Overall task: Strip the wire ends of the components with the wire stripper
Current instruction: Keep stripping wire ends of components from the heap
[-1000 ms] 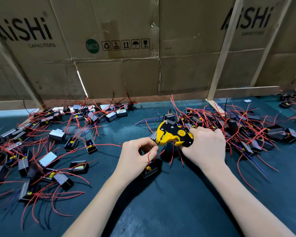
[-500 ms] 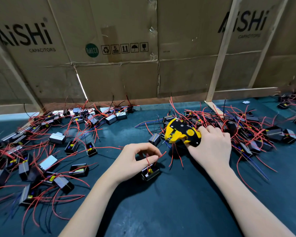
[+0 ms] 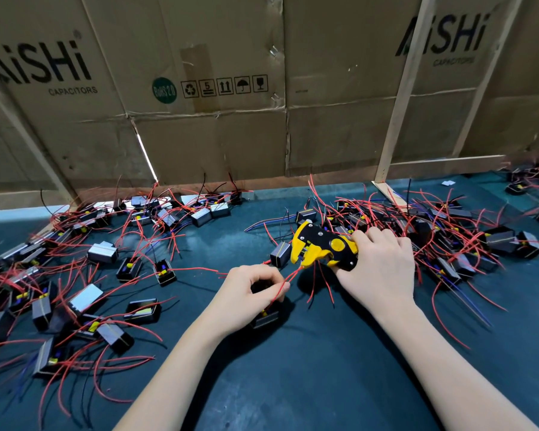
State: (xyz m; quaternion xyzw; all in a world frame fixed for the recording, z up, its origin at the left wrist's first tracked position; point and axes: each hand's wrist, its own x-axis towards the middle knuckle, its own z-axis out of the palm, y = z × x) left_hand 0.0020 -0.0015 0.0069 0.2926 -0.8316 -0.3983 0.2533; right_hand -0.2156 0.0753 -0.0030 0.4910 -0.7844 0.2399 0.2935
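The right hand [image 3: 378, 269] grips the stripper [image 3: 322, 248] at table [image 3: 324, 368] centre; at its 8 o'clock the left hand [image 3: 251, 295] pinches a red wire [image 3: 290, 276] running from the component [image 3: 265, 317] below it into the stripper's jaws

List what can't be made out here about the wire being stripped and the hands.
- Head view: whether the wire tip is bared; the wire stripper's yellow head covers the red wire's end.
- The stripper's handles: hidden inside the right hand.
- The component under the left hand: mostly covered by its fingers.
- Far-right components: blurred at the frame edge.
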